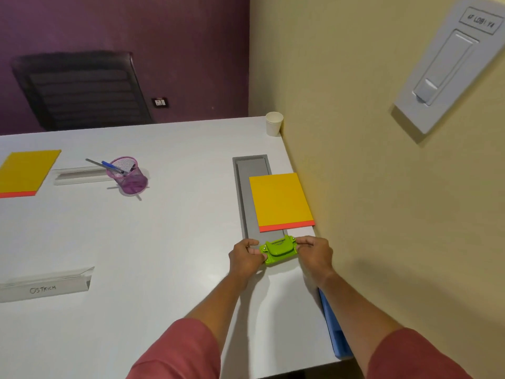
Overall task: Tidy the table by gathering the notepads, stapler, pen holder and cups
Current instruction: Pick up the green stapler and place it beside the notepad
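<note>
A green stapler (278,250) sits on the white table (164,242) near the right edge, just below a yellow notepad (281,201) with an orange strip. My left hand (244,257) grips the stapler's left end and my right hand (314,253) grips its right end. A second yellow notepad (26,170) lies at the far left. A pink mesh pen holder (128,176) with pens stands mid-table. A white paper cup (273,123) stands in the far right corner by the wall.
A grey recessed cable tray (246,192) runs under the right notepad. Two clear name stands lie at the left (46,285) and behind the pen holder (79,175). A yellow wall (382,187) borders the table's right side. A black chair (79,88) stands beyond the far edge.
</note>
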`<control>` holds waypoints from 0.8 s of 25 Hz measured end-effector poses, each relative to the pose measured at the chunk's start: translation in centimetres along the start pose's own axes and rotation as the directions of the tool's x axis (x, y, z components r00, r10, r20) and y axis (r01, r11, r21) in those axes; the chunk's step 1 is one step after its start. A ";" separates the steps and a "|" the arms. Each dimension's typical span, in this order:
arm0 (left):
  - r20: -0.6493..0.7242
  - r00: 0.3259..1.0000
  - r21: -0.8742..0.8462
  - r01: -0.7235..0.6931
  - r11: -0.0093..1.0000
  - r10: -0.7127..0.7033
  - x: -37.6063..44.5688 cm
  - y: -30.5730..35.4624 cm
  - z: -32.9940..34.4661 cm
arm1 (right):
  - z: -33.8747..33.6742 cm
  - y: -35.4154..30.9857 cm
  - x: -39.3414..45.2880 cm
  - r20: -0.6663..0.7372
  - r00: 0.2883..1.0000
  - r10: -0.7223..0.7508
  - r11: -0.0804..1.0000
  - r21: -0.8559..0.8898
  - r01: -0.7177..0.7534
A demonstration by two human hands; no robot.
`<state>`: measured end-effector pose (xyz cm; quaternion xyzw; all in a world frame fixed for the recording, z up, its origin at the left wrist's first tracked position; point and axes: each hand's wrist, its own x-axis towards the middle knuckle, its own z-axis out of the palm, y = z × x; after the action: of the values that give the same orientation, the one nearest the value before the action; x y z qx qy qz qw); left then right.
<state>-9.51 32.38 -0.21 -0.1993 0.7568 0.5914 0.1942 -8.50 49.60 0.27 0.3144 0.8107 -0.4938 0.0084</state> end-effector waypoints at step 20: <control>0.094 0.973 -0.148 0.224 0.963 -0.211 1.7 -0.4 5.6 | 0.6 1.2 1.2 0.069 0.963 0.261 0.880 0.392 -0.267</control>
<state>-10.39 37.59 -2.68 -0.2730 0.6732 0.6317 0.2708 -9.07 50.05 -1.38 0.4134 0.6429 -0.6446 0.0174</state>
